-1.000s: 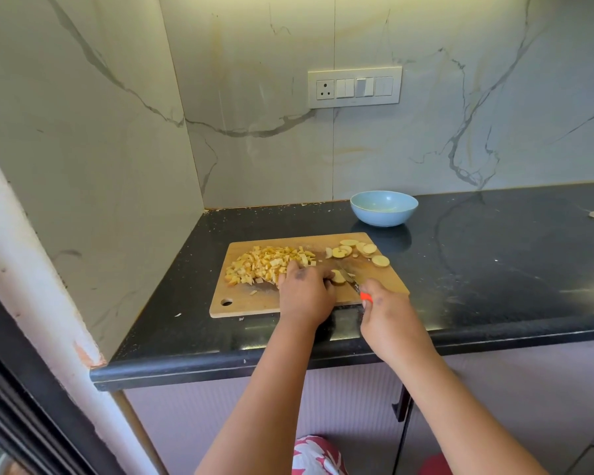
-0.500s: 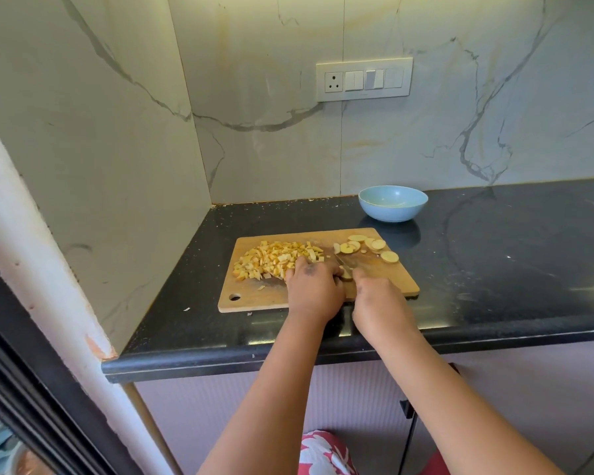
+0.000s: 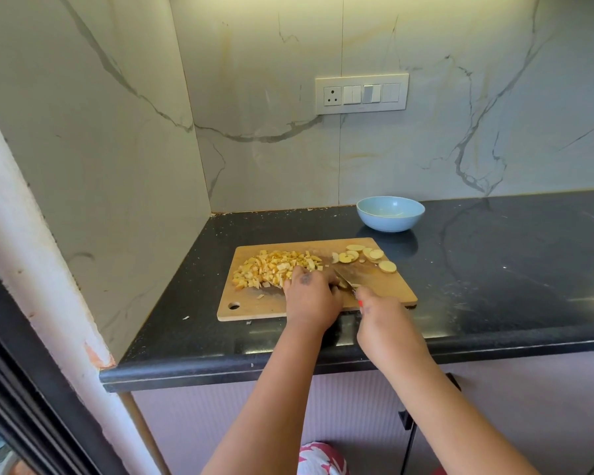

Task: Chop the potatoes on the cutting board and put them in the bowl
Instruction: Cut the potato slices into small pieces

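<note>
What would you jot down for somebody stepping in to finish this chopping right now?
Right hand grips the knife, blade on the cutting board. Left hand holds down potato beside the blade; its fingertips are hidden.
Done: a diced pile sits on the board's left half.
Left: round slices at the far right corner are uncut.
The blue bowl behind the board looks empty; everything must go in.
</note>
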The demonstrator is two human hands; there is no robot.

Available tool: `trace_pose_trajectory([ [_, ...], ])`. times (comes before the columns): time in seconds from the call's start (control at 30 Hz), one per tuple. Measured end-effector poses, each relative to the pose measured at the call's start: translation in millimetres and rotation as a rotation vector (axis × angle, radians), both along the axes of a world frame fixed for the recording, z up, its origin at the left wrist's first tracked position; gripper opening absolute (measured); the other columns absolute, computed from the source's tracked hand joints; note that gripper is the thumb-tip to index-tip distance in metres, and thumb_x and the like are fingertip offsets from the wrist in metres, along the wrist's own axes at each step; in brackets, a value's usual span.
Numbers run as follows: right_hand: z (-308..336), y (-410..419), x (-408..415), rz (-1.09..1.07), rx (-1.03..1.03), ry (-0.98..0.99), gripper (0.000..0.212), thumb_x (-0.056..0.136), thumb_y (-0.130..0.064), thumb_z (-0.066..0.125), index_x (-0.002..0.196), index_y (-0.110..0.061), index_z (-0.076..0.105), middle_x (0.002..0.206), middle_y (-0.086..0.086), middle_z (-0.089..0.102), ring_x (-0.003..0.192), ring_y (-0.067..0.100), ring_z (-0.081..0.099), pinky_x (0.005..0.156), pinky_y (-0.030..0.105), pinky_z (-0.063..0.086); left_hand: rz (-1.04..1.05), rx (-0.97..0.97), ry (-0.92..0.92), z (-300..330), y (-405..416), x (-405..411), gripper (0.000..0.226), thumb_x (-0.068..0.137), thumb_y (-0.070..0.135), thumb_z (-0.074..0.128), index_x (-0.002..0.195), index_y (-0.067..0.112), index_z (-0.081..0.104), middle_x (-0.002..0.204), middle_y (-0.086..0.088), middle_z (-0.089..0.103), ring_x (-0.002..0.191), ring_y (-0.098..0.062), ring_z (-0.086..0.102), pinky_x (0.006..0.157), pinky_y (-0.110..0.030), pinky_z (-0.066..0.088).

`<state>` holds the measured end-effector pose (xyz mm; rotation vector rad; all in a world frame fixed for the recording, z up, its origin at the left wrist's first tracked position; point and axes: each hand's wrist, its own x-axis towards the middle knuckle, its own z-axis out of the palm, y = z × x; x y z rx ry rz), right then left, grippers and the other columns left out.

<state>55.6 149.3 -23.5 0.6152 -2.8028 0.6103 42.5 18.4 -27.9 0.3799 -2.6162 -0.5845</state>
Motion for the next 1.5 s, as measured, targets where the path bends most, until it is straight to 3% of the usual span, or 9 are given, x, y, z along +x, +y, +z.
trace_pose_trajectory([
  [0.1, 8, -9, -5, 0.000, 0.057, -0.003, 0.030, 0.091, -0.002, 0.041, 0.115, -0.019, 0.048, 0.076, 0.002, 0.050, 0.069, 0.022, 0.052, 0.053, 0.030, 0.037, -0.002, 0.007, -0.010, 0, 0, -1, 0.028, 0.093, 0.024, 0.046, 0.108, 0.024, 0.070, 0.101, 0.000, 0.068, 0.111, -0.026, 0.039, 0.090, -0.040, 0.029],
  [0.23, 3, -7, -20, 0.018, -0.036, -0.029, 0.022, 0.095, -0.010, 0.046, 0.113, -0.022, 0.049, 0.080, 0.001, 0.055, 0.071, 0.021, 0.056, 0.054, 0.029, 0.042, -0.015, 0.006, -0.004, -1, 1, 3, 0.024, 0.090, 0.033, 0.051, 0.097, 0.022, 0.070, 0.095, 0.001, 0.067, 0.110, -0.026, 0.040, 0.088, -0.039, 0.029],
  [0.33, 0, 4, -28, 0.012, -0.279, -0.139, 0.014, 0.100, -0.022, 0.046, 0.108, -0.028, 0.054, 0.082, -0.002, 0.057, 0.071, 0.017, 0.056, 0.051, 0.025, 0.038, -0.037, 0.017, 0.000, -1, 0, 3, 0.026, 0.085, 0.047, 0.058, 0.093, 0.025, 0.068, 0.097, 0.005, 0.065, 0.115, -0.026, 0.040, 0.093, -0.040, 0.030],
  [0.43, 0, 14, -38, -0.012, -0.613, -0.323, 0.008, 0.098, -0.027, 0.054, 0.100, -0.031, 0.060, 0.078, 0.000, 0.063, 0.066, 0.016, 0.057, 0.054, 0.025, 0.040, -0.027, 0.005, -0.012, -1, 0, 3, 0.037, 0.084, 0.057, 0.060, 0.104, 0.027, 0.067, 0.111, 0.007, 0.064, 0.123, -0.026, 0.037, 0.103, -0.044, 0.028],
  [0.6, 8, 22, -48, -0.027, -0.981, -0.628, 0.013, 0.098, -0.012, 0.054, 0.106, -0.018, 0.063, 0.062, 0.005, 0.052, 0.042, 0.010, 0.032, 0.037, 0.020, 0.025, -0.004, -0.060, 0.031, -3, 2, 2, 0.045, 0.081, 0.066, 0.060, 0.104, 0.027, 0.066, 0.108, 0.010, 0.065, 0.117, -0.022, 0.039, 0.091, -0.038, 0.028],
  [0.83, 14, 23, -48, 0.022, -1.013, -0.729, 0.014, 0.098, -0.009, 0.052, 0.104, -0.013, 0.064, 0.063, 0.008, 0.050, 0.045, 0.010, 0.030, 0.038, 0.019, 0.022, 0.013, -0.116, 0.106, -1, 8, -1, 0.048, 0.079, 0.067, 0.062, 0.112, 0.033, 0.064, 0.119, 0.010, 0.059, 0.115, -0.022, 0.038, 0.090, -0.038, 0.031],
  [0.97, 12, 26, -47, 0.047, -0.999, -0.735, 0.015, 0.099, -0.010, 0.051, 0.106, -0.014, 0.064, 0.064, 0.009, 0.049, 0.046, 0.010, 0.030, 0.039, 0.019, 0.021, 0.061, -0.152, 0.183, -3, 12, -9, 0.030, 0.084, 0.055, 0.062, 0.089, 0.027, 0.071, 0.115, 0.006, 0.059, 0.109, -0.024, 0.038, 0.080, -0.037, 0.025],
  [1.1, 11, 24, -46, 0.049, -0.997, -0.705, 0.015, 0.098, -0.011, 0.053, 0.107, -0.014, 0.064, 0.064, 0.010, 0.050, 0.046, 0.011, 0.031, 0.040, 0.021, 0.022, 0.094, -0.255, 0.218, -8, 14, -22, 0.028, 0.081, 0.046, 0.062, 0.074, 0.021, 0.072, 0.110, 0.003, 0.063, 0.103, -0.026, 0.042, 0.077, -0.038, 0.028],
  [1.5, 10, 33, -42, 0.062, -1.085, -0.694, 0.018, 0.098, -0.008, 0.052, 0.108, -0.015, 0.065, 0.066, 0.011, 0.050, 0.045, 0.010, 0.032, 0.041, 0.021, 0.024, 0.152, -0.196, 0.222, -6, 11, -23, 0.032, 0.090, 0.044, 0.055, 0.094, 0.020, 0.075, 0.117, 0.000, 0.064, 0.112, -0.029, 0.039, 0.082, -0.041, 0.027],
])
